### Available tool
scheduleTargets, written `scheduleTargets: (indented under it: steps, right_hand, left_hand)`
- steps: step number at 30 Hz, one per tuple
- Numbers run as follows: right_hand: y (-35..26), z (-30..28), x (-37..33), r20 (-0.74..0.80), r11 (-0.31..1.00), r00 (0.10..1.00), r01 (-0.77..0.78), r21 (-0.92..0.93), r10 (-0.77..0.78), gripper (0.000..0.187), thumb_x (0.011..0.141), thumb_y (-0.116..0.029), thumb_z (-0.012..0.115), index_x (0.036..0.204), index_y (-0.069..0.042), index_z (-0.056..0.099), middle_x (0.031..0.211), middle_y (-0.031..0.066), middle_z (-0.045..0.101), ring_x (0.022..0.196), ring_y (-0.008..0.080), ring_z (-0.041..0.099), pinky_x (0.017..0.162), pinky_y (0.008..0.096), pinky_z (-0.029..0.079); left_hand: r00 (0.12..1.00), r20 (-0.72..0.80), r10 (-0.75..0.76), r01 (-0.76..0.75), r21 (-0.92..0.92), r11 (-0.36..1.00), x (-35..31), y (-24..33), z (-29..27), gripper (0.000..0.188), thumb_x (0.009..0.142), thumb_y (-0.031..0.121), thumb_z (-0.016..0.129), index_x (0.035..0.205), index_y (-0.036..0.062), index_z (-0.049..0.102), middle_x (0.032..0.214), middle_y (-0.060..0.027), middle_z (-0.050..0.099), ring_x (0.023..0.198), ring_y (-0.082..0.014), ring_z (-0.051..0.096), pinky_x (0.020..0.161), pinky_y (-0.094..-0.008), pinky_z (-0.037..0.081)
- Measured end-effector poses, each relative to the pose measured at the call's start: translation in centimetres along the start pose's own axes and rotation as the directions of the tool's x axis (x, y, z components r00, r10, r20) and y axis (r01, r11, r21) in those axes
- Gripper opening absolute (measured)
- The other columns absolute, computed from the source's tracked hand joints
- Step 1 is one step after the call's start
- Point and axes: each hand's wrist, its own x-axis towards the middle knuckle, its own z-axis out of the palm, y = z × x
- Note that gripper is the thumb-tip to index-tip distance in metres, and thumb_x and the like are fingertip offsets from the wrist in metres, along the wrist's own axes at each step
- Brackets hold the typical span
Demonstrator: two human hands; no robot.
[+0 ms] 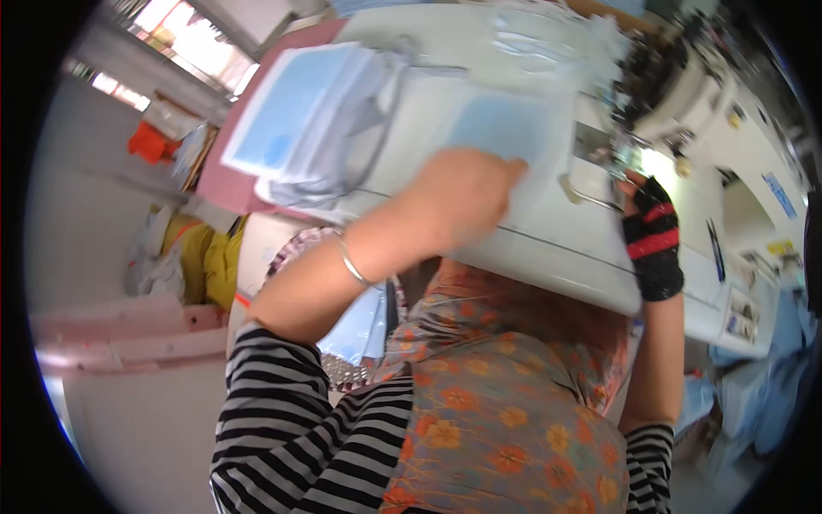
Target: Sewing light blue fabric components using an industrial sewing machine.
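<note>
A light-blue piece with a pale border (501, 124), blurred, lies on the white sewing table (556, 257). My left hand (467, 193) is over its near edge, smeared by motion, with one finger pointing right; whether it grips the piece I cannot tell. On the right stands a white sewing machine (736, 111), its lamp lit beside the needle area. My right hand (652, 236), in a black fingerless glove with red stripes, is at the machine's metal plate (592, 144). Its bare fingertips are curled together near the presser foot, and what they hold is hidden.
A stack of blue-and-white pieces (295, 107) with grey cloth lies at the table's left. More pale material (535, 43) is at the back. A black pen-like tool (716, 250) and a small parts tray (741, 314) are at right. Blue cloth (762, 394) hangs below.
</note>
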Motion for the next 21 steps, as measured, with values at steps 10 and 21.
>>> scheduleTargets:
  steps: [10, 21]
  right_hand:
    - [-4.8, -0.2, -3.9, 0.080, 0.984, 0.986, 0.150, -0.093, -0.143, 0.040, 0.074, 0.004, 0.060, 0.113, -0.006, 0.065, 0.124, 0.0173, 0.061, 0.114, 0.0373, 0.058, 0.097, 0.0452, 0.049]
    - [-4.8, -0.3, -4.0, 0.043, 0.984, 0.984, 0.173, -0.037, -0.172, 0.037, 0.076, 0.005, 0.059, 0.111, -0.004, 0.064, 0.121, 0.0179, 0.062, 0.112, 0.0389, 0.059, 0.097, 0.0469, 0.049]
  left_hand:
    - [0.962, 0.241, 0.131, -0.061, -0.275, 0.959, 5.2, 5.9, 4.4, 0.020, 0.085, 0.021, 0.063, 0.078, 0.0022, 0.066, 0.088, -0.0191, 0.068, 0.080, -0.0392, 0.065, 0.072, -0.0504, 0.052]
    - [0.942, -0.318, 0.108, -0.129, -0.045, 0.991, 9.4, 2.1, 9.4, 0.027, 0.080, 0.017, 0.072, 0.101, 0.0017, 0.065, 0.105, -0.0126, 0.064, 0.098, -0.0329, 0.062, 0.088, -0.0421, 0.051]
